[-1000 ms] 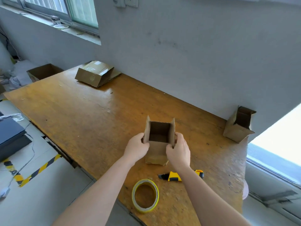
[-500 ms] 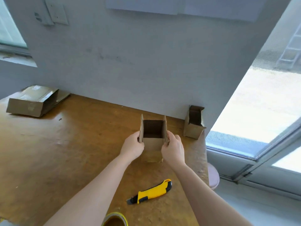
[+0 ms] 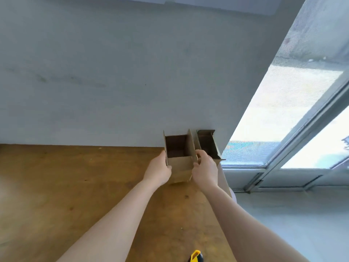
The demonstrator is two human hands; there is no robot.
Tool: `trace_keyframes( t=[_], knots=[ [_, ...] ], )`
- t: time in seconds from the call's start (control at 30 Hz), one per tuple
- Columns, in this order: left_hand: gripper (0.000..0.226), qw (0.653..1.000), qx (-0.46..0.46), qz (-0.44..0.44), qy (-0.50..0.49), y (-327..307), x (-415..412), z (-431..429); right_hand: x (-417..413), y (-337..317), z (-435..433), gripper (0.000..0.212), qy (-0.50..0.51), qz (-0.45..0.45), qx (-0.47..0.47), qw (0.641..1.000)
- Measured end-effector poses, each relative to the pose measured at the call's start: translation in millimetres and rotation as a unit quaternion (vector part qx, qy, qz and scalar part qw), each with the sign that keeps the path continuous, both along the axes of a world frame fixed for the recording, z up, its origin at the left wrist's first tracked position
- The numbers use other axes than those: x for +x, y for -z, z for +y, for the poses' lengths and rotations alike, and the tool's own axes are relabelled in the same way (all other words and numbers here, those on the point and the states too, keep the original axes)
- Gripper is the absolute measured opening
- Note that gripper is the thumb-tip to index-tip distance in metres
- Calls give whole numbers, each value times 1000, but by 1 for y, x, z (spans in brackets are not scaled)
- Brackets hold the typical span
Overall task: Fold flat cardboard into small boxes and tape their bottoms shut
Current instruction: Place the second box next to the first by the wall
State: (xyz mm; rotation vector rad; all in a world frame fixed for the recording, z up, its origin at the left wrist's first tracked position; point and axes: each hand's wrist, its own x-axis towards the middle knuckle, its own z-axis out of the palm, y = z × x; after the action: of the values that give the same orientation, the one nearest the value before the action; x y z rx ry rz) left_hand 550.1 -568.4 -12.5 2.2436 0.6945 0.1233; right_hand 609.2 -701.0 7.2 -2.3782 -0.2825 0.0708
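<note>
A small brown cardboard box [image 3: 179, 167] with its top flaps standing up is held between both hands above the far right end of the wooden table [image 3: 66, 195]. My left hand [image 3: 157, 172] grips its left side and my right hand [image 3: 204, 172] grips its right side. The open top faces the camera and the inside is dark and bare. Its bottom is hidden. A second open cardboard box [image 3: 208, 145] stands right behind it, against the grey wall at the table's corner.
The yellow handle of a utility knife [image 3: 195, 257] pokes in at the bottom edge. The table's right edge drops off beside my right forearm to a grey floor. A large window [image 3: 283, 120] fills the right side.
Both hands carried the box away from me and to the right, up close to the second box at the wall. The view swung right, so the tape roll and most of the knife left the frame.
</note>
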Motion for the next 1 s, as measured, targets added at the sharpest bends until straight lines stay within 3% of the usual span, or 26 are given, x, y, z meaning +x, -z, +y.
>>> trace_keyframes(
  t=[0.4,0.53,0.67,0.8,1.0],
  knots=[
    [63,997,73,-5,37,7,51,12,41,6,12,49,-26,-42,-145,988],
    [76,995,91,19,47,4,49,9,41,0,10,44,-51,-42,-182,981],
    [83,989,122,43,69,-2,34,7,28,-9,4,53,-62,-46,-199,977],
    [70,975,187,76,88,-14,-4,4,-1,-15,-9,49,-64,-55,-200,976],
    [52,949,301,86,45,-35,-87,-6,-61,-15,-29,38,-169,-92,-229,954]
  ],
)
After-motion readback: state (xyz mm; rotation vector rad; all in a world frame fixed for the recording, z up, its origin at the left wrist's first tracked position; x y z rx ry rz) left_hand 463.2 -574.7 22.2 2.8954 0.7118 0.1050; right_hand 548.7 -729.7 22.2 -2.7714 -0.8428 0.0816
